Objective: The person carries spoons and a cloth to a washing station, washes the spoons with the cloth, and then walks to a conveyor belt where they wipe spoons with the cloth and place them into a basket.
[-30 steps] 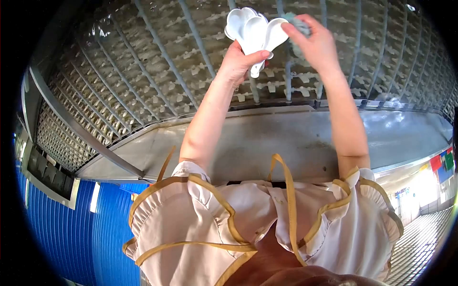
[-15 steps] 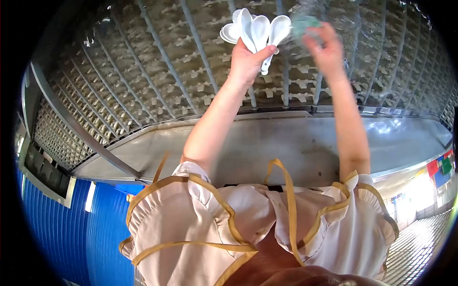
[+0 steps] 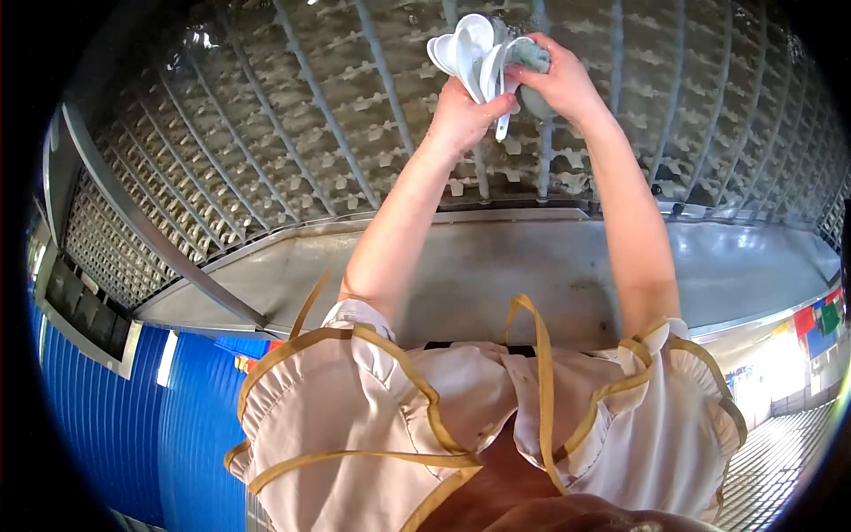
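Note:
Several white spoons (image 3: pixel 474 40) fan out from my left hand (image 3: pixel 461 117), which is closed round their handles at the top middle. My right hand (image 3: pixel 566 82) pinches a grey-green cloth (image 3: pixel 530 57) and presses it against the spoon on the right side of the bunch. Part of the cloth hangs below the fingers. The two hands are close together, above a surface of grey bars and rows of pale pegs. Where the cloth meets the spoon, my right fingers hide some of the contact.
The barred, pegged rack (image 3: pixel 346 115) spans the upper view, with a metal ledge (image 3: pixel 496 266) in front of my body. A curved metal bar (image 3: pixel 151 230) stands at the left. Blue corrugated panels (image 3: pixel 115 417) are at the lower left, small coloured flags (image 3: pixel 820 319) at the right.
My right hand has moved left with the cloth, from apart to touching the spoons. The spoons in my left hand have shifted slightly right and turned.

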The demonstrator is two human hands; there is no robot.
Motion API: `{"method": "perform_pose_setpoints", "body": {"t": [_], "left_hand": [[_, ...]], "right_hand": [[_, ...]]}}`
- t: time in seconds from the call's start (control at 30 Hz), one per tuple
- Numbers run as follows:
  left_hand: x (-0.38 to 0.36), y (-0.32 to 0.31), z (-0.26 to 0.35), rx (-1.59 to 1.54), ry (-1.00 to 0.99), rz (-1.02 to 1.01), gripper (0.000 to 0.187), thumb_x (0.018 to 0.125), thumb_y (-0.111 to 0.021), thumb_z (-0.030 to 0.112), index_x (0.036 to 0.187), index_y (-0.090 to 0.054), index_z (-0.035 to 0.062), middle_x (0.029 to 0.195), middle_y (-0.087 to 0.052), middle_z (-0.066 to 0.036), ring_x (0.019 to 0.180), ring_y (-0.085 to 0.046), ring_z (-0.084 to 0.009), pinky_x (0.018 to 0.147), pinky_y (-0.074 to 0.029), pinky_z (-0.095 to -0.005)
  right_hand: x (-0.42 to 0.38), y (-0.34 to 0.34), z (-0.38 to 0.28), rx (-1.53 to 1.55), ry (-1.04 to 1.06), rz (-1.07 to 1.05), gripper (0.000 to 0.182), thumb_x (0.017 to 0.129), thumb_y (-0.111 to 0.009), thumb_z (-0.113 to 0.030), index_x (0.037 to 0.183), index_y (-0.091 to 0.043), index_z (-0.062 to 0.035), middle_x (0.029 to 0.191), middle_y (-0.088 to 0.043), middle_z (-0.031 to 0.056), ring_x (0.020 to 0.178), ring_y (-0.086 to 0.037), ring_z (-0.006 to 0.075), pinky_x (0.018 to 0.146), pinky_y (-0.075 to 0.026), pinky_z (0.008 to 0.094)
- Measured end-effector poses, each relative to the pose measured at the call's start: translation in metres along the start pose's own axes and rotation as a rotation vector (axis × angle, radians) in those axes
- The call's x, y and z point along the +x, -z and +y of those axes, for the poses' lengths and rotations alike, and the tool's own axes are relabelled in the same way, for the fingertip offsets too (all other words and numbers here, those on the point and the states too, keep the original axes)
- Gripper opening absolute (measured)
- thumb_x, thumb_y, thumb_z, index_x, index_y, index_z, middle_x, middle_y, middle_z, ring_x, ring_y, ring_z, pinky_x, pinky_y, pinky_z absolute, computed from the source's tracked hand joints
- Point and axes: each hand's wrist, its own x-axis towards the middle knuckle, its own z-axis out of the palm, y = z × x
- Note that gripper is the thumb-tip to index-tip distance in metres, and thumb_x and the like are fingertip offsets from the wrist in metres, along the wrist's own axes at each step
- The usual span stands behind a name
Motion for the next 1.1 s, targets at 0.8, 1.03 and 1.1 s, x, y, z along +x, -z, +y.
{"method": "perform_pose_setpoints", "body": {"t": [0.8,1.03,1.1], "left_hand": [[0.000,-0.003,-0.004,-0.219,0.034,0.086,0.030,0.071,-0.061,0.005,0.100,-0.053,0.0008,0.091,-0.059,-0.006,0.080,-0.056,-0.0138,0.070,-0.046,-0.0275],[-0.013,0.003,-0.005,-0.224,0.044,-0.032,0.043,0.070,-0.063,0.010,0.107,-0.045,-0.0002,0.092,-0.055,-0.007,0.082,-0.055,-0.0145,0.071,-0.046,-0.0289],[-0.013,0.003,-0.010,-0.189,0.018,-0.044,0.044,0.070,-0.064,0.011,0.108,-0.044,-0.0004,0.093,-0.055,-0.007,0.082,-0.055,-0.0143,0.071,-0.046,-0.0287]], "right_hand": [[-0.013,-0.013,-0.023,-0.478,0.682,0.232,0.025,0.067,-0.065,-0.014,0.091,-0.060,-0.0126,0.127,-0.040,0.0067,0.118,-0.036,0.0263,0.094,-0.032,0.0378],[0.000,-0.030,-0.009,-0.156,0.381,0.400,0.025,0.070,-0.064,-0.015,0.094,-0.056,-0.0121,0.103,-0.055,0.0072,0.093,-0.054,0.0209,0.076,-0.044,0.0294],[0.009,-0.031,-0.002,-0.129,0.322,0.539,0.024,0.077,-0.060,-0.024,0.093,-0.053,-0.0085,0.084,-0.058,0.0071,0.076,-0.058,0.0218,0.055,-0.047,0.0297]]}}
